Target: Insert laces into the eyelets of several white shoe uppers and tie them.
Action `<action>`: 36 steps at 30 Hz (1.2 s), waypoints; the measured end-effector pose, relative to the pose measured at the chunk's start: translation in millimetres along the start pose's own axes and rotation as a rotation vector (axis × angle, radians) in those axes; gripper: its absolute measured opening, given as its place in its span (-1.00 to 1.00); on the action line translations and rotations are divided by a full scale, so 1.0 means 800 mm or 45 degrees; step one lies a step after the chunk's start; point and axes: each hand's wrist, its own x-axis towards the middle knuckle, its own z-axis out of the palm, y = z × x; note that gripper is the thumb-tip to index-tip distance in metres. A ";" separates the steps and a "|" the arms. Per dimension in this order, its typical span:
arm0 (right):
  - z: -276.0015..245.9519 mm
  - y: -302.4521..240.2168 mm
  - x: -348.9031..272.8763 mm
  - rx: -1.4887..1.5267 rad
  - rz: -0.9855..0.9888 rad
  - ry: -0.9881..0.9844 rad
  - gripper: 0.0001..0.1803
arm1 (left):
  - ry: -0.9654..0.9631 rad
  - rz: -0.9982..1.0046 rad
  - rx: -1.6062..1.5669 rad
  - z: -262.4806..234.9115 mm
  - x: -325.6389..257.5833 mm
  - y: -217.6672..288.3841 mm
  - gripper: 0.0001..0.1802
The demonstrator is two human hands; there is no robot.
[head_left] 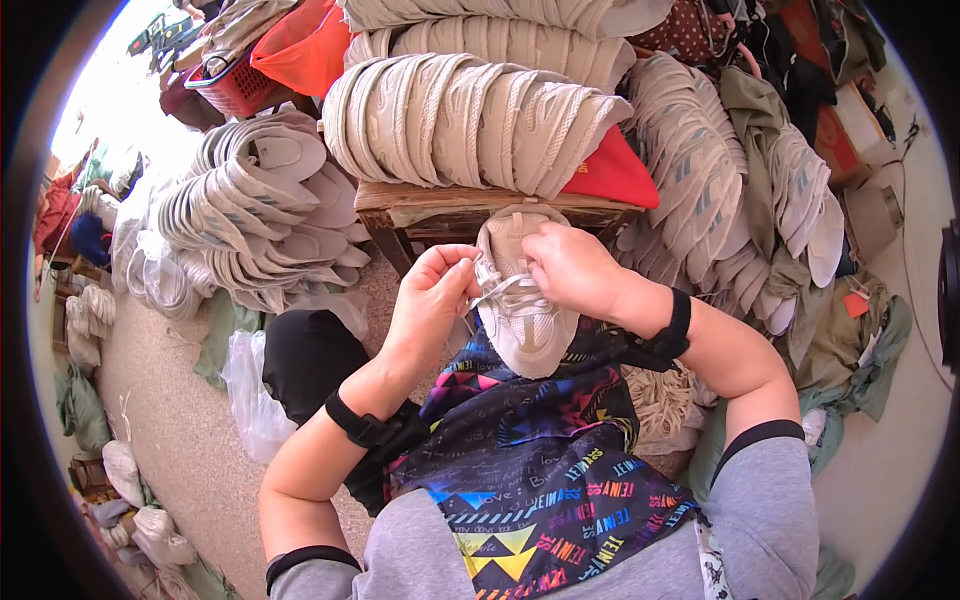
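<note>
A pale beige and white shoe upper (530, 345) lies over my lap with its toe toward me. White shoelace (515, 295) crosses its front in several rows. At the upper's left edge, my left hand (432, 292) pinches its thumb and forefinger together, apparently on a lace end. My right hand (582, 268) is closed at the right eyelet edge near the tongue, gripping the upper; its fingertips are partly hidden. A dark printed apron (530, 470) covers my lap beneath the upper.
A wooden stool (400, 205) ahead bears a row of nested shoe uppers (460, 120) and a red cloth (615, 172). More stacked uppers stand left (250, 200) and right (690, 150). A bundle of beige laces (660, 405) lies by my right thigh; a clear plastic bag (250, 385) lies left.
</note>
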 end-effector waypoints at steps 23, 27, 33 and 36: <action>-0.015 -0.001 0.013 0.134 -0.084 -0.154 -0.74 | -0.004 -0.083 0.042 -0.003 -0.003 -0.018 -0.83; -0.006 -0.009 0.017 0.011 -0.284 0.100 -0.76 | 0.004 -0.060 0.051 -0.007 -0.002 -0.020 -0.83; 0.018 -0.014 0.010 -0.222 -0.255 0.060 -0.80 | 0.016 -0.008 0.115 0.001 -0.004 -0.015 -0.84; 0.007 0.002 0.025 0.210 -0.229 0.176 -0.83 | -0.055 -0.002 0.207 -0.005 0.002 -0.029 -0.87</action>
